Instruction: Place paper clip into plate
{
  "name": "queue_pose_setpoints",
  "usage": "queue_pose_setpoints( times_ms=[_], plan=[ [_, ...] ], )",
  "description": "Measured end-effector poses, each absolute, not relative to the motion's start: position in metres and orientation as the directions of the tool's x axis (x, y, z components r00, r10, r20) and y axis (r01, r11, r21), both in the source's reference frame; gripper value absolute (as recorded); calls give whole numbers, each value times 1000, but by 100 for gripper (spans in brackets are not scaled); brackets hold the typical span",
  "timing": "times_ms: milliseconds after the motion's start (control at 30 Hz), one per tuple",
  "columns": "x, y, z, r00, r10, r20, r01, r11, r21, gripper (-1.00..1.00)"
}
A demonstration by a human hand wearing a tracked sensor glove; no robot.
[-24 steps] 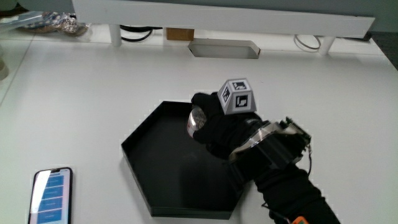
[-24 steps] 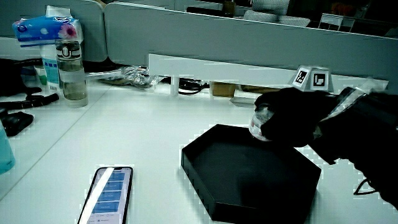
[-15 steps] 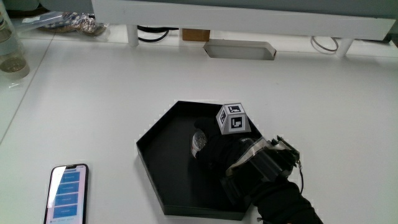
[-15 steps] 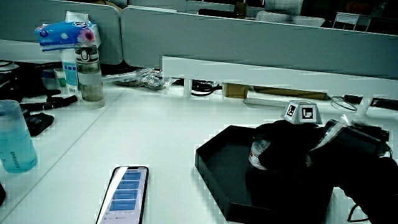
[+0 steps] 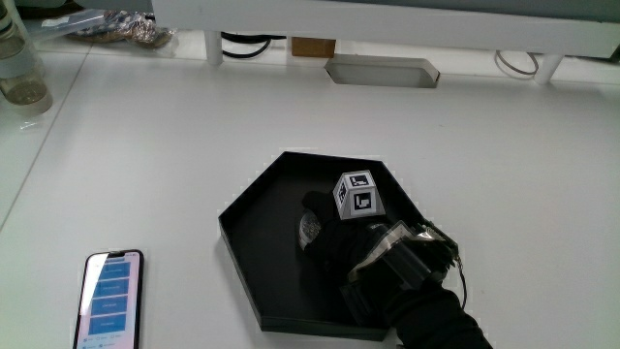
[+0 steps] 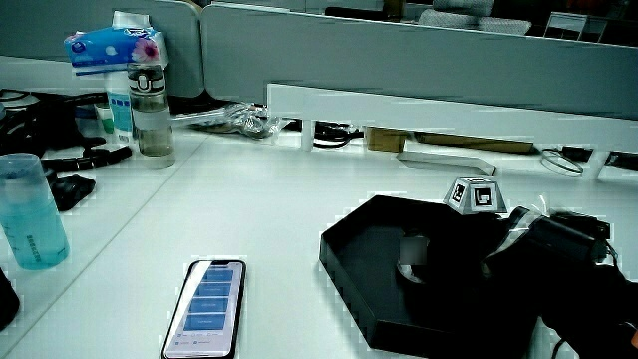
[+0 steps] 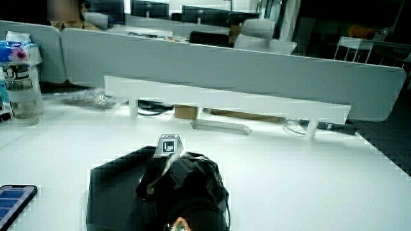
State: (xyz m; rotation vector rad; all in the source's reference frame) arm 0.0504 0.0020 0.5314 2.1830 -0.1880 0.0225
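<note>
From above, the hand (image 5: 334,237) is low inside the black plate (image 5: 254,228) on the desk (image 5: 145,165), fingers curled around a small shiny thing (image 5: 310,229), likely the paper clip, to put it down. In both side views, the hand (image 6: 449,257) sits inside the plate (image 7: 103,192).

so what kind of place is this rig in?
Likely an open-plan office desk: a low grey partition at the table's edge, a phone and a water bottle on the white table.
</note>
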Motion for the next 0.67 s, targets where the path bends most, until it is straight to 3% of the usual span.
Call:
queue_pose_setpoints(
  times_ms=[333,500,567,667],
  plan=[
    [51,3,538,987,-138,83,-145,-538,830,-61],
    [59,1,542,985,-130,115,-160,-423,892,-89],
    [60,-4,535,985,-144,94,-152,-470,869,-100],
    [61,-18,507,979,-167,117,-192,-556,809,-100]
  ],
)
